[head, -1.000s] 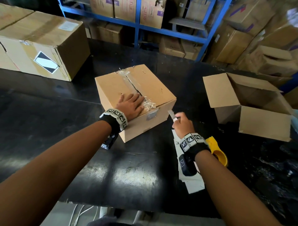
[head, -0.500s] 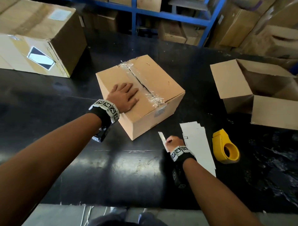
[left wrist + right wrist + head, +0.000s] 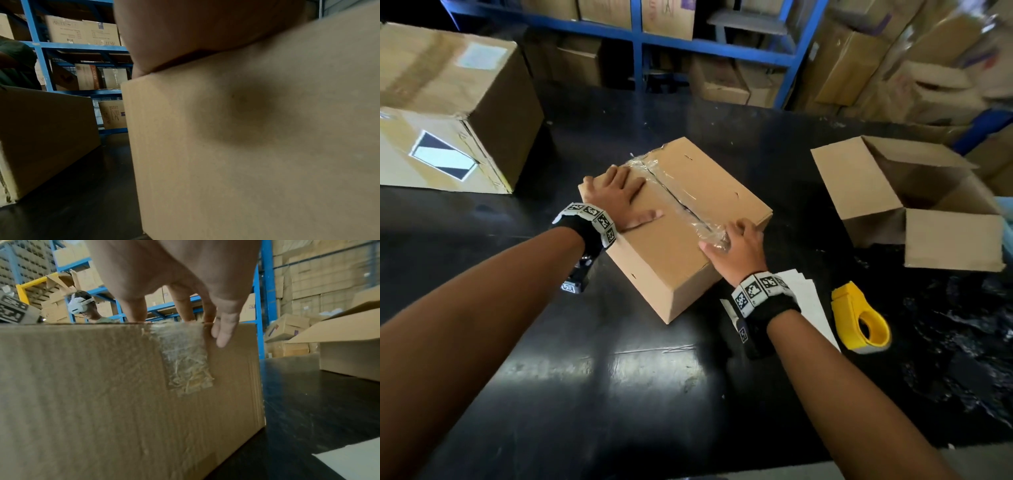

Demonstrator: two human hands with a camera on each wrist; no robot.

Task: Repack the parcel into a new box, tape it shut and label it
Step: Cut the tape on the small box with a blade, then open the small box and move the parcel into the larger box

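The taped parcel box (image 3: 681,246) sits mid-table, with crumpled clear tape (image 3: 678,202) along its top seam. My left hand (image 3: 619,200) lies flat on the top's far-left part, fingers spread; the left wrist view shows the palm (image 3: 195,32) on the box (image 3: 246,146). My right hand (image 3: 732,240) rests on the near-right top edge at the tape's end, holding nothing. In the right wrist view its fingers (image 3: 222,334) reach over that edge beside the tape (image 3: 185,361) stuck down the side (image 3: 82,394). The new box (image 3: 859,192) stands open at the right.
A yellow tape dispenser (image 3: 859,320) and white label sheets (image 3: 808,301) lie right of my right wrist. A big sealed carton (image 3: 448,102) fills the far left. Blue shelving (image 3: 640,44) with cartons backs the table. A person in a white headset (image 3: 81,306) stands beyond.
My right hand set the small white strip down by the label sheets and moved up onto the parcel's near-right edge. My left hand slid toward the top's far-left corner.
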